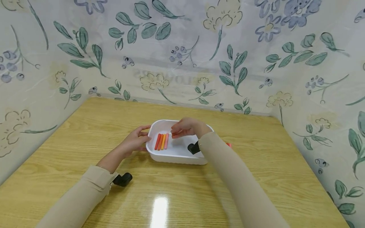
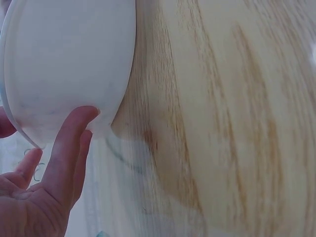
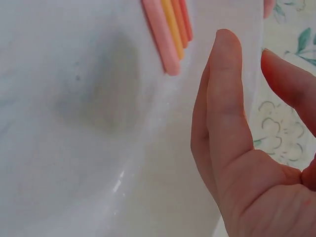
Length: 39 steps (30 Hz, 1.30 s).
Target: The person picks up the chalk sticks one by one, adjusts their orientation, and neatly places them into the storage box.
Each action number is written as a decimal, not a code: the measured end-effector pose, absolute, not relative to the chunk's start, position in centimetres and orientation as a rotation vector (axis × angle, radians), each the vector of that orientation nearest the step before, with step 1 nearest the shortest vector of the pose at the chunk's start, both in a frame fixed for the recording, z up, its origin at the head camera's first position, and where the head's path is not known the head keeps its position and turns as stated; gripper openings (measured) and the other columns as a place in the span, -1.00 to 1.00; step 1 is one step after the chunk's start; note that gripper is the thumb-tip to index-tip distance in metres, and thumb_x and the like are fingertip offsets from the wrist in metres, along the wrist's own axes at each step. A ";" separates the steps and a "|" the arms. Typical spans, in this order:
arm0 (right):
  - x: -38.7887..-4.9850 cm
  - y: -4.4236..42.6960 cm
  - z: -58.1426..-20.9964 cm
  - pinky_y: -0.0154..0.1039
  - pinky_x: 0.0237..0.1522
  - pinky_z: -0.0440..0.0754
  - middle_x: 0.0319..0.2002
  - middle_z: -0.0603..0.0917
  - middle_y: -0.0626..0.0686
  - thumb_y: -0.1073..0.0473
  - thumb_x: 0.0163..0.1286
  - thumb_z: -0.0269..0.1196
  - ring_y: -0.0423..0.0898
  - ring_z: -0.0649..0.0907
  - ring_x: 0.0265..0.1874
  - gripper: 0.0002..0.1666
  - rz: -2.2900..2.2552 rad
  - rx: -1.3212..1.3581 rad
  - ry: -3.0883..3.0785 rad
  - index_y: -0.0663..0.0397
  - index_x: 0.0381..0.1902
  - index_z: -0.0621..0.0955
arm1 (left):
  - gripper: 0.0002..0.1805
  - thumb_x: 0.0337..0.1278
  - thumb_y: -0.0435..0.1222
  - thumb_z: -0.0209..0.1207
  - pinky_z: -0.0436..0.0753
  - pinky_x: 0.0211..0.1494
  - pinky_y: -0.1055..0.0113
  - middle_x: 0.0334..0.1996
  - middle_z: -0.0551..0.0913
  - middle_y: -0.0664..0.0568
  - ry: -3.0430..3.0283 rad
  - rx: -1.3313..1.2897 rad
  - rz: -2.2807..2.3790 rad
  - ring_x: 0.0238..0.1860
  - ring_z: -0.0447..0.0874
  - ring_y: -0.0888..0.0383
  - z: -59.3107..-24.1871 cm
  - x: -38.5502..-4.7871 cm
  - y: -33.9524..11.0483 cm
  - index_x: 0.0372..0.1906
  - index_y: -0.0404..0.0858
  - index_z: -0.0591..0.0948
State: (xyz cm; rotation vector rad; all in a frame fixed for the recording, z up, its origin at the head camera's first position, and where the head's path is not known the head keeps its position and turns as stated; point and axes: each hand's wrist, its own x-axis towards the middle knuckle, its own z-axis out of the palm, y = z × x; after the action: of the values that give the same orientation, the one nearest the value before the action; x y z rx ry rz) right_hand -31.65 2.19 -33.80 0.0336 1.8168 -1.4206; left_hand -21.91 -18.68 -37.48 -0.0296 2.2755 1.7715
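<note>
Lying side by side at the left end of one white tray (image 1: 178, 159) are four sticks (image 1: 163, 142): red, orange, yellow, pink. The left hand (image 1: 131, 142) grips that end; the right hand (image 1: 189, 127), released, hovers over the tray. One right sleeve (image 1: 242, 179) partly hides something red (image 1: 229, 145) on the tabletop (image 1: 85, 136).
</note>
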 end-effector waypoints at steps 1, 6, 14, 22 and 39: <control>-31.6 2.4 -33.6 -0.22 -0.17 0.65 -0.20 0.58 0.24 0.44 0.28 0.16 -0.02 0.64 -0.40 -0.51 -1.424 0.024 1.817 0.41 0.18 0.40 | -0.34 0.30 -0.39 -0.06 0.64 -0.12 0.07 0.26 0.16 -0.40 2.275 -0.030 1.771 0.14 0.34 -0.29 -37.5 -21.9 -18.7 0.44 -0.27 0.01; -31.7 3.2 -32.9 -0.20 -0.11 0.62 0.10 0.47 0.36 0.44 0.29 0.14 -0.02 0.63 -0.39 -0.48 -1.478 -0.005 1.792 0.41 0.21 0.37 | -0.34 0.30 -0.39 -0.06 0.65 -0.14 0.10 0.25 0.17 -0.41 2.280 -0.035 1.765 0.12 0.36 -0.28 -37.5 -21.9 -18.7 0.44 -0.27 0.01; -31.7 4.6 -31.8 -0.15 -0.04 0.59 0.17 0.41 0.38 0.45 0.30 0.13 0.01 0.63 -0.34 -0.47 -1.600 -0.001 1.780 0.41 0.23 0.34 | -0.34 0.31 -0.39 -0.07 0.65 -0.14 0.09 0.26 0.15 -0.42 2.280 -0.035 1.757 0.13 0.35 -0.30 -37.5 -21.9 -18.8 0.44 -0.27 -0.01; -31.3 6.4 -30.8 -0.13 0.03 0.55 0.19 0.39 0.37 0.45 0.30 0.12 0.01 0.62 -0.33 -0.54 -1.664 0.017 1.790 0.38 0.16 0.38 | -0.34 0.32 -0.38 -0.08 0.65 -0.13 0.08 0.27 0.14 -0.42 2.295 -0.044 1.736 0.16 0.33 -0.30 -37.3 -21.9 -18.9 0.44 -0.27 -0.02; -31.3 12.8 -31.2 -0.20 -0.06 0.60 0.12 0.44 0.32 0.42 0.33 0.11 -0.02 0.66 -0.35 -0.51 -1.748 0.122 1.834 0.34 0.22 0.36 | -0.34 0.31 -0.38 -0.08 0.64 -0.12 0.07 0.27 0.13 -0.43 2.283 -0.014 1.739 0.17 0.30 -0.30 -37.2 -22.2 -18.6 0.44 -0.29 -0.03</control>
State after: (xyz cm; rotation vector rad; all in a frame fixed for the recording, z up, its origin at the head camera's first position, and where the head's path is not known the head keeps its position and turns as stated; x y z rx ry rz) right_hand -31.28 12.78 -31.18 0.1224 1.8339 -1.7478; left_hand -22.23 -18.63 -37.16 -0.0138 2.2829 1.7388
